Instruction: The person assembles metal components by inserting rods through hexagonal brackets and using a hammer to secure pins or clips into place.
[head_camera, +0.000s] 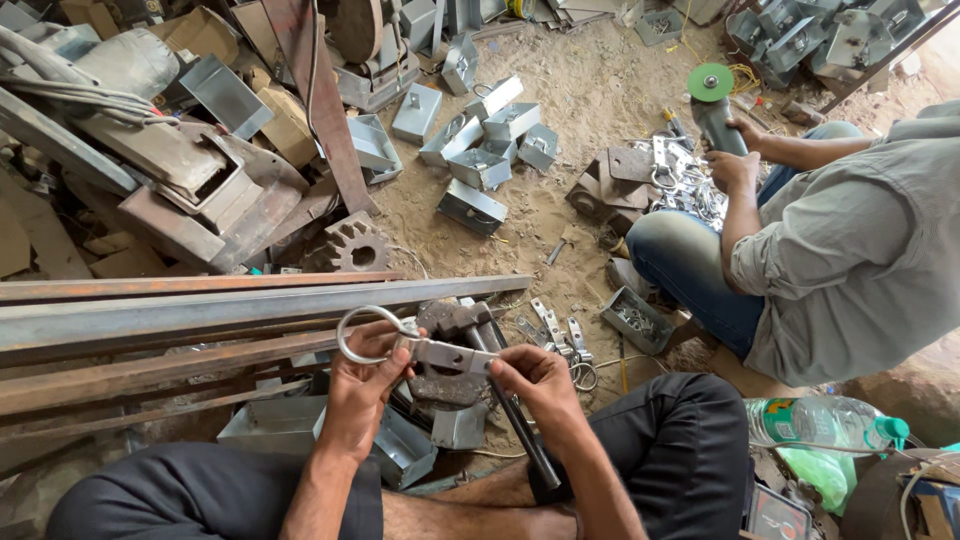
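Long rusty steel bars lie across the sandy floor at left, a toothed gear and scattered open sheet-metal boxes beyond them. A small metal tray holds loose fittings; at right a seated co-worker grips an angle grinder. In the foreground, the left hand closes on the ring of a metal ring-latch, while the right hand pinches its flat plate end, above a hammer.

A sandy workshop floor is seen strewn with small grey metal boxes, a rusted gear and long rusted steel bars (a plastic bottle lies at right).
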